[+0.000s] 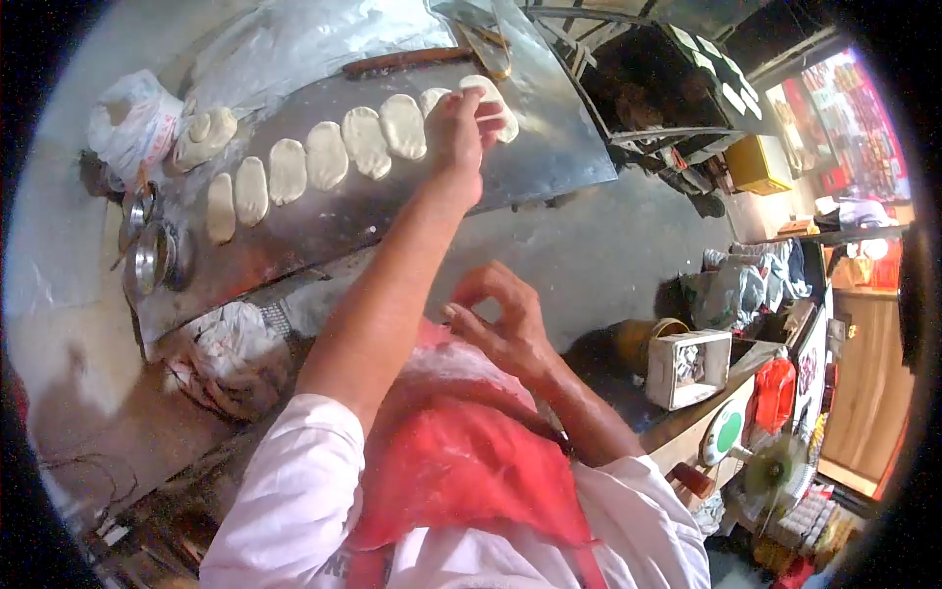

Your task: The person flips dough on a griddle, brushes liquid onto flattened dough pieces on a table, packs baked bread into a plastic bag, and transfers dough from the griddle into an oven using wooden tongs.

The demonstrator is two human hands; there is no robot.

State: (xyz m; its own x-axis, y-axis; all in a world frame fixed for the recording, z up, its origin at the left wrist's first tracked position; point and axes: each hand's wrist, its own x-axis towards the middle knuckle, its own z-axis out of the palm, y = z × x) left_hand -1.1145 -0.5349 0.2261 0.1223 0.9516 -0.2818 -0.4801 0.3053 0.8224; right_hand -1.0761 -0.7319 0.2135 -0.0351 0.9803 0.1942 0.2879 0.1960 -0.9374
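A row of flattened oval dough pieces (327,155) lies along the metal worktop (285,231). My left hand (459,142) reaches out to the right end of this row, with its curled fingers on the last dough piece (502,110), partly covering it. The neighbouring dough piece (433,99) is partly hidden by that hand. Near the front of my red apron (471,461), my right hand (500,319) is held loosely, thumb and fingers apart with nothing visible between them. A larger lump of dough (205,138) sits at the row's far left.
Behind the row lie a wooden rolling pin (407,61) and metal tongs (483,44). Metal bowls (153,257) and a white plastic bag (134,123) stand on the left. To the right are a dark oven-like box (653,79), a white basket (689,368) and a fan (770,469).
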